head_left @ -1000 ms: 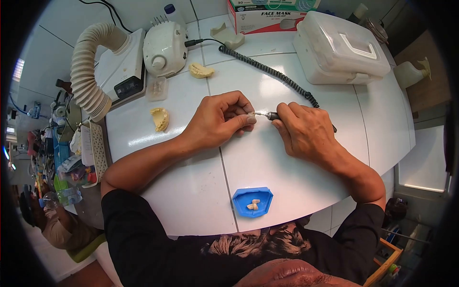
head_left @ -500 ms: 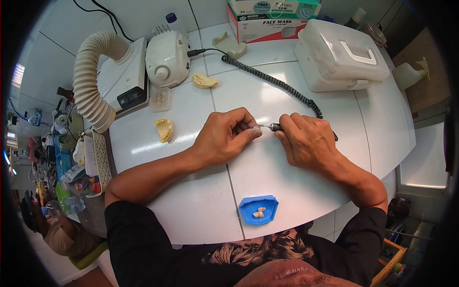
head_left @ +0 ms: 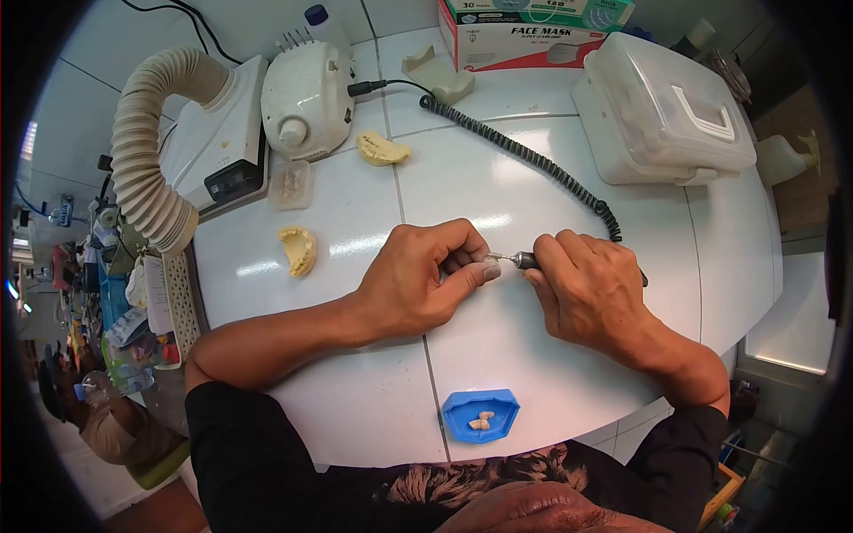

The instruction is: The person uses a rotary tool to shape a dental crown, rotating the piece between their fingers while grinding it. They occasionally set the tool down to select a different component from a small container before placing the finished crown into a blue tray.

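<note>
My right hand [head_left: 591, 289] is wrapped round a dark rotary handpiece [head_left: 526, 260]. Its thin metal bur [head_left: 503, 257] points left and meets the fingertips of my left hand [head_left: 426, 277]. Those left fingers are pinched together round something tiny, mostly hidden by thumb and forefinger. Below the hands, near the front edge, a blue tray [head_left: 452, 423] holds a few small tooth-coloured pieces [head_left: 481, 421]. Left of my left hand lies a yellowish dental cast [head_left: 299, 251], and a second cast [head_left: 382, 149] lies further back.
A coiled black cord [head_left: 524, 155] runs from the white control unit [head_left: 306, 102] toward my right hand. A ribbed hose [head_left: 133, 147] curves at the left. At the back are a face mask box [head_left: 524, 46], a pale mould [head_left: 440, 75] and a white case [head_left: 657, 115].
The camera view has shifted a little, so the hands and table things appear slightly lower. Both hands keep nearly the same pose, with the bur still at the left fingertips.
</note>
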